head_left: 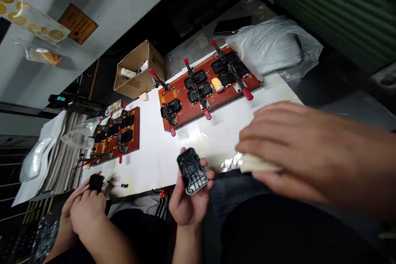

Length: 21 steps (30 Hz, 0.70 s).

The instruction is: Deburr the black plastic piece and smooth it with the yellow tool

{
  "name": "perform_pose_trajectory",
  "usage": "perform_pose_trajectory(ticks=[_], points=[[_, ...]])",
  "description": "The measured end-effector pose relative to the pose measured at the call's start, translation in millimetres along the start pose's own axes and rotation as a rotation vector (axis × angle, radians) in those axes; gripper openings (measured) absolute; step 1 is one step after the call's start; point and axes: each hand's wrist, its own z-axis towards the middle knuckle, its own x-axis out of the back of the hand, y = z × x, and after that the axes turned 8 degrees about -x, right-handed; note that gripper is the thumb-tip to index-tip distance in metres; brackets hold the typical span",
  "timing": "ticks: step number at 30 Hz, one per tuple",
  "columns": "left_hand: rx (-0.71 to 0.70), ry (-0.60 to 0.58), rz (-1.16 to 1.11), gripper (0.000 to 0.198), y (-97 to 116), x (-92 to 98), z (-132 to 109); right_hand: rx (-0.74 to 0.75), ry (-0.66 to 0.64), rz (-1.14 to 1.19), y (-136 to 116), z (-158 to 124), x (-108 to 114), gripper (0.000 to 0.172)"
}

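— What's the wearer got there?

— The left hand is closed round a black plastic part, held up at the near edge of the white tabletop, ribbed side facing up. The right hand is curled over a pale, flat pad, fingers pinching it just beside the part, with some shiny bits under it that I can't make out.

— And the other pair of hands?

— A co-worker's hands, lower left, wrapped round a small dark piece. Separate job, it seems.

— How would you do this bit well?

— I'd say keep the part steady by its edges, as the thumb and fingers have it now, so the ribbed face stays clear, and bring the pad on flat rather than at a corner.

— What's further back?

— A red fixture board with red-handled clamps and more black parts seated in it, a smaller board to its left, a cardboard box and a plastic bag.
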Motion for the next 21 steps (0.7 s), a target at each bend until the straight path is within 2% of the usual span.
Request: perform_pose_trajectory(ticks=[3,4,6,8,9,11,13,16,19,21], points=[[0.061,-0.054,-0.102,0.07,1.1,8.8,4.2,-0.042,0.0,-0.256,74.4,-4.7,11.5,0.06],[0.086,-0.083,-0.115,0.068,-1.0,8.7,4.0,-0.089,-0.011,-0.324,102.2,-6.5,12.6,0.06],[0.118,-0.131,-0.098,0.065,-7.5,4.6,1.9,-0.183,-0.052,-0.425,150.9,-10.7,11.7,0.05],[0.132,-0.149,-0.061,0.064,-14.1,-1.5,-1.5,-0.249,-0.063,-0.481,179.3,-15.6,8.8,0.047],[0.133,-0.149,-0.042,0.066,-16.6,-4.1,-3.1,-0.26,-0.041,-0.495,183.9,-18.1,7.2,0.049],[0.123,-0.136,-0.007,0.07,-19.3,-7.3,-5.7,-0.243,0.012,-0.5,176.7,-23.8,4.2,0.051],[0.107,-0.107,0.017,0.075,-18.9,-8.9,-6.6,-0.206,0.017,-0.49,156.7,-31.2,1.1,0.049],[0.059,-0.056,0.068,0.083,-13.2,-14.6,-2.6,-0.228,-0.103,-0.493,125.4,-43.5,-8.1,0.03],[-0.046,-0.023,0.179,0.087,-3.3,-32.1,9.2,-0.292,-0.195,-0.475,103.3,-49.5,-24.3,0.024],[-0.18,-0.008,0.27,0.087,4.5,-50.0,19.0,-0.322,-0.179,-0.422,91.8,-48.4,-37.3,0.024]])
